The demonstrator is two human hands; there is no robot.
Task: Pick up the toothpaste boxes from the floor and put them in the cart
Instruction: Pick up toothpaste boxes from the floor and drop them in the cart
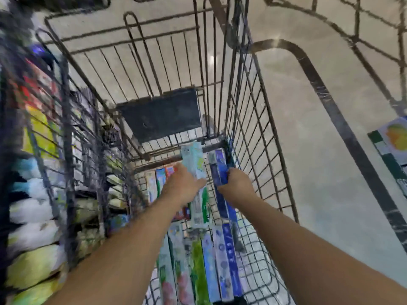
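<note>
Both arms reach down into the wire cart (pixel 253 119). The left hand (pixel 184 186) grips a pale green toothpaste box (pixel 195 159); the right hand (pixel 236 183) clutches a dark blue box (pixel 220 166). More boxes (pixel 207 267) lie side by side on the cart's floor.

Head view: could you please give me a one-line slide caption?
Both hands lower toothpaste boxes into the wire cart: left hand a pale box, right hand a blue box.

Toothpaste boxes (pixel 211 267) lie side by side in the cart (pixel 259 133), shelves (pixel 33 150) to its left.
</note>
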